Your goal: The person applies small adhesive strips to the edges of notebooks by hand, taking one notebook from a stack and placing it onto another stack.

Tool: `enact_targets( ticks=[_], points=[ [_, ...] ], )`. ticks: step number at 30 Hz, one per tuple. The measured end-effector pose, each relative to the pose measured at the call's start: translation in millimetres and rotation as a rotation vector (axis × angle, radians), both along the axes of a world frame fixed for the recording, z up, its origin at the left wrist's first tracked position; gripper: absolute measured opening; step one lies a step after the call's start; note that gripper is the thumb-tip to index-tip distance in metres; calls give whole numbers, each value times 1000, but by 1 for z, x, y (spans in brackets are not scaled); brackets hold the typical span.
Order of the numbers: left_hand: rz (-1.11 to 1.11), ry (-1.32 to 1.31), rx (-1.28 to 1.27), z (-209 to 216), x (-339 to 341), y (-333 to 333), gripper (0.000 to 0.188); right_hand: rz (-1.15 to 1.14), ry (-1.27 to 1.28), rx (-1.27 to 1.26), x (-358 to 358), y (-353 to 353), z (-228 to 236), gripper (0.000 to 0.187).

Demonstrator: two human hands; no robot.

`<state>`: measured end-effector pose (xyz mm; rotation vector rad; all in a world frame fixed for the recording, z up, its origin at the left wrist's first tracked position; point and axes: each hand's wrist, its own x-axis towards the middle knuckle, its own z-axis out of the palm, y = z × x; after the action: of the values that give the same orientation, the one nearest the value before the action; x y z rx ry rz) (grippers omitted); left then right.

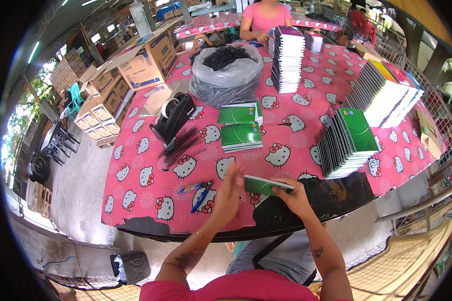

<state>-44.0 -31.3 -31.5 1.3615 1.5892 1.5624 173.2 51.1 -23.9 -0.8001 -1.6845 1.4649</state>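
A small green-covered notebook (258,185) is in my right hand (295,197), gripped at its right end with its white page edges showing. My left hand (229,194) is just left of the notebook, fingers stretched upward and slightly blurred, with nothing visible in it. Left of that hand, blue-handled pliers (202,197) lie on the table. Loose black spiral coils (182,146) are spread farther back. Beyond my hands, a few green notebooks without visible coils (241,136) lie in low piles. To the right stands a stack of green spiral-bound notebooks (354,131).
A black tape dispenser (175,119) and a plastic bag of black coils (226,83) stand farther back. Tall notebook stacks (288,62) and coloured ones (386,93) rise beyond. Cardboard boxes (148,60) are at back left. A person in pink (266,20) sits across the patterned table (155,173).
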Motion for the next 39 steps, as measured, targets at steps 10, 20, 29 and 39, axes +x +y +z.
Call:
enact_targets(
  ticks=[10, 20, 29, 39],
  points=[
    [-91, 552, 18, 44, -23, -17, 24, 40, -5, -3, 3, 2, -12, 28],
    [-84, 527, 234, 44, -18, -1, 29, 43, -5, -1, 9, -1, -15, 28],
    [-310, 645, 105, 60, -28, 12, 25, 126, -47, 38, 10, 0, -4, 32],
    [-127, 1175, 142, 62, -2, 21, 57, -63, 30, 99, 3, -17, 5, 30]
  ],
)
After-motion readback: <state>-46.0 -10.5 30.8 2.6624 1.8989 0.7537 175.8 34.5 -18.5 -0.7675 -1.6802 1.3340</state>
